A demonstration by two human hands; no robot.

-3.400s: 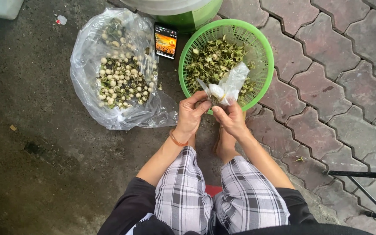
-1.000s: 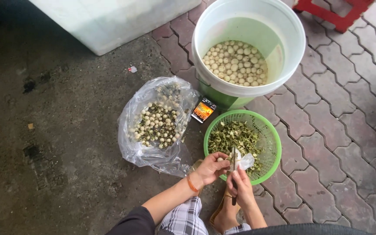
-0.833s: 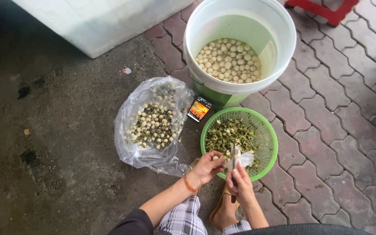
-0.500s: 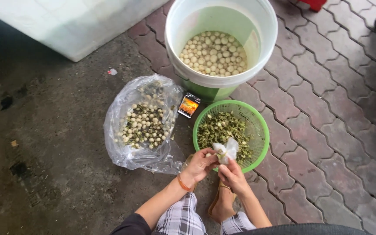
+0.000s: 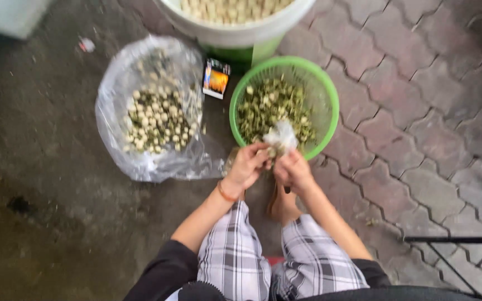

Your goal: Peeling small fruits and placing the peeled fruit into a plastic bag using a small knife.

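The left hand (image 5: 247,166) and the right hand (image 5: 292,170) meet at the near rim of the round green plastic basket (image 5: 330,106) of greenish husks. Both are curled closed around a crumpled scrap of clear plastic (image 5: 279,136), held just above that rim; blur hides anything smaller in the fingers. A clear plastic bag of pale round seeds (image 5: 154,114) lies left on the ground.
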